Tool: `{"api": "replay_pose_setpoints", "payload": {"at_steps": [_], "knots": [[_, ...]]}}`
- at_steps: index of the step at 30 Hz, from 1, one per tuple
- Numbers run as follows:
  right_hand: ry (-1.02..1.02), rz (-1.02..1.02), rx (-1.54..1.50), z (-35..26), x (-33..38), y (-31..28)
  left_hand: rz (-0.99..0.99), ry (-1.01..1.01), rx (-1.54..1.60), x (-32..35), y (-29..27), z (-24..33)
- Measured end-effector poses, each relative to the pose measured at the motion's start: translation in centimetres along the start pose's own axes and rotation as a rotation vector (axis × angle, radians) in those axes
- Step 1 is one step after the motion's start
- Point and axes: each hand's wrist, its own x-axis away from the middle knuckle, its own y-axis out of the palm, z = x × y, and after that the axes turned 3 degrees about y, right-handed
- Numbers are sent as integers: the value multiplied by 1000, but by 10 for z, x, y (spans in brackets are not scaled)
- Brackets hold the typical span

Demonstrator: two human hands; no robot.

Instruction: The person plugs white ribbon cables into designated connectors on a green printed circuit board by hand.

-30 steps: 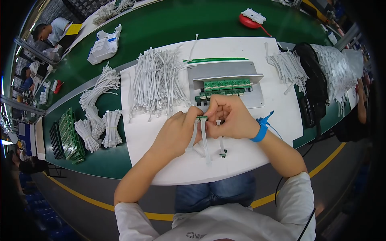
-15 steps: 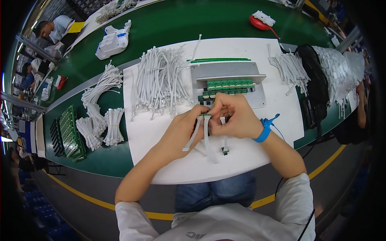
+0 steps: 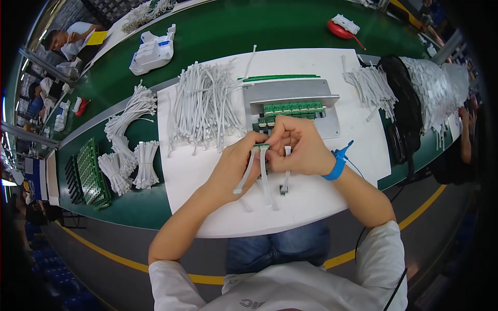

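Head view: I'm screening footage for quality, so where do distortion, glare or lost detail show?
Head view: yellow floor line bows, corners blacken; head view: clear plastic bag glints; head view: green circuit board between left hand and right hand shows little fine detail.

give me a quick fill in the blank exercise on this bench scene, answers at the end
1. The circuit board in the left hand is coloured ____.
2. The blue band is worn on the person's ____ wrist.
3. The large white cable pile lies to the ____ of the metal fixture.

Missing words: green; right; left
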Motion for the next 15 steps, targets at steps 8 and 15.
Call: {"api": "replay_pose_setpoints", "payload": {"at_steps": [8, 15], "knots": [[-264, 61, 361, -2, -1, 6, 125, 66, 72, 5, 15, -12], [-289, 93, 414, 1, -1, 7, 119, 182, 14, 7, 11, -30]]}}
